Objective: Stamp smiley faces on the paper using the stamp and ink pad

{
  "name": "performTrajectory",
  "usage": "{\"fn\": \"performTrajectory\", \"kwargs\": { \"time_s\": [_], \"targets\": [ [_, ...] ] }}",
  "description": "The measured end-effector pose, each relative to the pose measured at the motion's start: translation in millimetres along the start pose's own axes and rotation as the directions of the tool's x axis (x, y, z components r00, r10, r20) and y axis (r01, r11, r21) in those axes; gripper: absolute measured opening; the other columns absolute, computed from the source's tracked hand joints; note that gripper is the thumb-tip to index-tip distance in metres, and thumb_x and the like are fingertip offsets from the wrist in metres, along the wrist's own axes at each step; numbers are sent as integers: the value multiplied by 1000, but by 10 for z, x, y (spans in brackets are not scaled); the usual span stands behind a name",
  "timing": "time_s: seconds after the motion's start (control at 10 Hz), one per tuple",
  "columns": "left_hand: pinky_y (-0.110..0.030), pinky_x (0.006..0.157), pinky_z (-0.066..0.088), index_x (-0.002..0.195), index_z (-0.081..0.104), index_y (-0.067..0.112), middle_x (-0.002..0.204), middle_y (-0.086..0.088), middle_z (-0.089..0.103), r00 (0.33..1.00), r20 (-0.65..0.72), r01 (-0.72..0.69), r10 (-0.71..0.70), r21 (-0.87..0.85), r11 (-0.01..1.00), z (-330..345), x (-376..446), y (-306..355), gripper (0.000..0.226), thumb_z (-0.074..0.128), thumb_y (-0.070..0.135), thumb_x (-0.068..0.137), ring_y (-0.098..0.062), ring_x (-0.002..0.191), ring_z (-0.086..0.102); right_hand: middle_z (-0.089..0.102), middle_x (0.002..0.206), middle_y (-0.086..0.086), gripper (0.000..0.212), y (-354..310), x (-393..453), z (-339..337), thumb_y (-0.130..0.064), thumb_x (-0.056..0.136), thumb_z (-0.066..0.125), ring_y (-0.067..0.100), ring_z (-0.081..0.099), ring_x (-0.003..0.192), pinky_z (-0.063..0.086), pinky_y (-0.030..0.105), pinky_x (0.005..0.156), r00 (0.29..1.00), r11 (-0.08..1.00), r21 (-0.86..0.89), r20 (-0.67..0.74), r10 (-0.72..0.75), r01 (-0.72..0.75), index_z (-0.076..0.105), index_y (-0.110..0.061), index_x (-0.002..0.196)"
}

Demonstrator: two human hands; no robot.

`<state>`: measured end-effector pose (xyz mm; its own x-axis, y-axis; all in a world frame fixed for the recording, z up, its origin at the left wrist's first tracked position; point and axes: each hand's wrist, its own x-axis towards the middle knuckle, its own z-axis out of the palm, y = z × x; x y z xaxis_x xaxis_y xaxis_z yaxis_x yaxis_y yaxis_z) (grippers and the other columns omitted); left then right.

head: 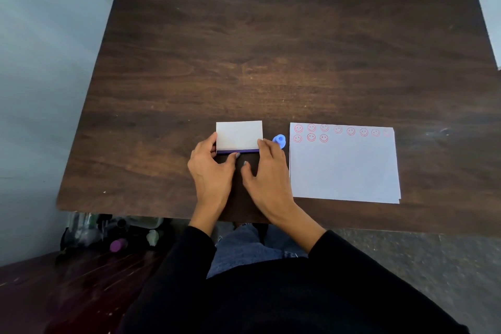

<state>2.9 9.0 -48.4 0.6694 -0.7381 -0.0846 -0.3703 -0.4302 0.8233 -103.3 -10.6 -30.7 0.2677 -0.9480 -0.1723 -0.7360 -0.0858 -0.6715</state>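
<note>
- Red smiley faces (311, 137) are printed on the white paper (344, 168): one row of eight along its far edge, the last one very faint, and three more below at the left. There are no letters or words on the sheet.
- The paper lies flat on the dark wooden table (271, 49), near the front edge, to the right of both hands.
- A small blue stamp (279, 140) stands on the table just beside the left edge of the paper; no hand holds it.
- The ink pad (239, 136) is left of the stamp. Its white lid is down, with a purple strip along the near side. No brand or label can be read on it.
- The left hand (210, 168) grips the left side of the ink pad, thumb at the near edge.
- The right hand (267, 171) touches the right near corner with its fingers, thumb pointing to the strip.
</note>
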Motion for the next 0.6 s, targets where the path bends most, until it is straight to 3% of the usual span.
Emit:
{"fn": "performTrajectory", "kwargs": {
  "time_s": [0.2, 0.5, 0.6],
  "targets": [
    [-42, 95, 50, 127, 55, 4, 118, -13, 64, 1000, 22, 1, -2, 47, 999, -6, -9, -10, 61, 78, 5, 69, -26, 106, 60, 33, 146, 14, 57, -13, -20, 14, -22, 91, 54, 24, 30, 133, 33, 29, 105, 999, 999, -35, 31, -9, 11, 32, -2, 139],
    [-36, 95, 49, 128, 56, 8, 118, -12, 65, 999, 48, -12, 9, 77, 997, -24, -17, 21, 61, 76, 6, 71, -25, 104, 60, 26, 152, 16, 60, -23, -59, -18, -23, 92, 53, 27, 25, 138, 30, 33, 109, 997, 998, -54, 72, -2, 6, 26, -1, 141],
    [-43, 96, 49, 130, 53, 6, 120, -14, 62, 999, 32, -4, 1, 68, 998, -10, -20, 23, 64, 76, 4, 70, -26, 105, 59, 24, 153, 15, 59, -19, -79, -38, -19, 91, 53, 29, 24, 139, 32, 35, 108, 999, 999, -31, 6, -43, 43, 28, -2, 141]
  ]
}}
